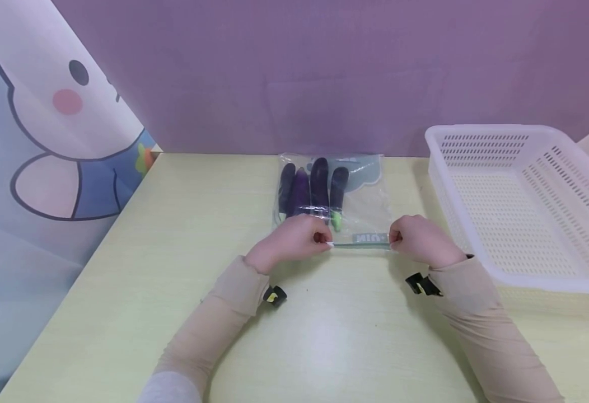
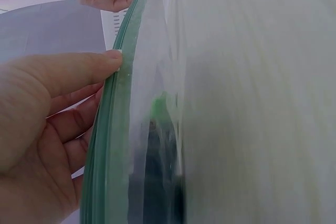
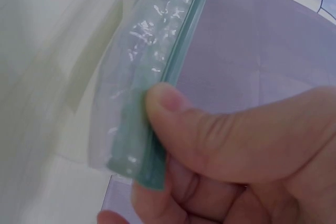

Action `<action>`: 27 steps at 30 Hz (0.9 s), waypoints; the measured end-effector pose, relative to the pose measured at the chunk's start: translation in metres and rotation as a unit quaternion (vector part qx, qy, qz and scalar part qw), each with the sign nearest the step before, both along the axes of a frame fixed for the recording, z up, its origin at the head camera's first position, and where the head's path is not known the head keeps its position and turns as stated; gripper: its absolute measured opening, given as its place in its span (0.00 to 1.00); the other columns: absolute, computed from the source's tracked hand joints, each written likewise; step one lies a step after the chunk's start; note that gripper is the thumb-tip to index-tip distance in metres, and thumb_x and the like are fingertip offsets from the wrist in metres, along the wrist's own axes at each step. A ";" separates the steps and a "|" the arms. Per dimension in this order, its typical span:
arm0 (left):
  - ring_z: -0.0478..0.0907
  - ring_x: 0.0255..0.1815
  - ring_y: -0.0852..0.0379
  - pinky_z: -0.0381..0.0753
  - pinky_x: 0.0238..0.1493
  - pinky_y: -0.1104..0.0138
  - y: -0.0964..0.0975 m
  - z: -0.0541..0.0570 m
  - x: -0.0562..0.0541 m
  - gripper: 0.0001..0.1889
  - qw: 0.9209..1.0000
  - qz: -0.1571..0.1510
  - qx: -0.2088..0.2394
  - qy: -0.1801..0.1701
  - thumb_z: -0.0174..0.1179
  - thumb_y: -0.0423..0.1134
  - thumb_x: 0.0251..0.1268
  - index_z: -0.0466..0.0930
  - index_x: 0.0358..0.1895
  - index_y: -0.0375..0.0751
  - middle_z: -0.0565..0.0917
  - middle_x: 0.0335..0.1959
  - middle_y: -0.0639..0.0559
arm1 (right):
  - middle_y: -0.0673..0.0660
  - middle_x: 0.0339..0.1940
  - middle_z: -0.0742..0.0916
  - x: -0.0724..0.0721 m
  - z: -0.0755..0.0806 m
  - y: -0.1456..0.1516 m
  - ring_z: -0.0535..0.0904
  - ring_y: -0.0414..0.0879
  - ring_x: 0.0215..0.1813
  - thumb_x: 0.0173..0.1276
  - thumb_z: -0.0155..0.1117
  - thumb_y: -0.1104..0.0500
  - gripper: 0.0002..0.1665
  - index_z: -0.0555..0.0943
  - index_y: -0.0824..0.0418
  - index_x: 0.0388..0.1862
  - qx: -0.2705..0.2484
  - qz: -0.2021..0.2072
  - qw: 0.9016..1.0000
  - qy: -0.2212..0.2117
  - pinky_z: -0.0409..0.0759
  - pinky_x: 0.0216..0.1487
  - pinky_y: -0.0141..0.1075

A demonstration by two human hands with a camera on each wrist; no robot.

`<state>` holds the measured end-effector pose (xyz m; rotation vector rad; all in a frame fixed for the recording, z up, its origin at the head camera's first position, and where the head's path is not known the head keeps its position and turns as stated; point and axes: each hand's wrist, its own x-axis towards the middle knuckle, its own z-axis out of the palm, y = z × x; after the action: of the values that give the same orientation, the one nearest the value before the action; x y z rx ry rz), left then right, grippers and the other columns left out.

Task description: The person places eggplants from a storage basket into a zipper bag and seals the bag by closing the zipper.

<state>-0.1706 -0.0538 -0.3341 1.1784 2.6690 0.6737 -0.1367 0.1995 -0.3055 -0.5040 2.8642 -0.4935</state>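
A clear zip bag (image 1: 365, 210) with a green zip edge lies flat on the table, several dark purple eggplants (image 1: 319, 182) inside it. My left hand (image 1: 297, 238) pinches the white slider (image 1: 330, 244) partway along the zip. At the bag's right corner, my right hand (image 1: 417, 238) grips the end of the green zip strip (image 3: 178, 61) between thumb and fingers. In the left wrist view, one eggplant's green stem end (image 2: 159, 106) shows through the plastic near the zip.
A white perforated plastic basket (image 1: 450, 224) stands on the right of the pale table (image 1: 138, 268). Behind the table rises a purple backdrop (image 1: 284, 73), and a cartoon-printed cloth (image 1: 37, 252) hangs at the left.
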 end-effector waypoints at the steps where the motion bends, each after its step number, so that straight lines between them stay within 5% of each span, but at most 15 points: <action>1: 0.76 0.32 0.62 0.75 0.37 0.75 -0.001 0.000 0.000 0.04 1.000 0.000 0.000 0.002 0.63 0.36 0.59 0.85 0.36 0.42 0.83 0.31 0.54 | 0.52 0.21 0.79 0.000 0.000 0.000 0.68 0.45 0.25 0.52 0.54 0.72 0.09 0.78 0.61 0.20 -0.001 0.001 1.000 0.000 0.68 0.32 0.37; 27: 0.75 0.31 0.63 0.75 0.36 0.74 -0.009 -0.001 -0.002 0.02 1.000 0.006 -0.011 -0.006 0.63 0.36 0.60 0.84 0.33 0.44 0.83 0.29 0.56 | 0.52 0.22 0.79 -0.002 -0.002 0.002 0.68 0.45 0.25 0.51 0.54 0.72 0.10 0.78 0.60 0.20 -0.007 0.006 1.000 -0.004 0.66 0.32 0.37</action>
<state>-0.1727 -0.0626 -0.3351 1.1515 2.6684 0.6506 -0.1384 0.2018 -0.3076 -0.5186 2.8499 -0.5121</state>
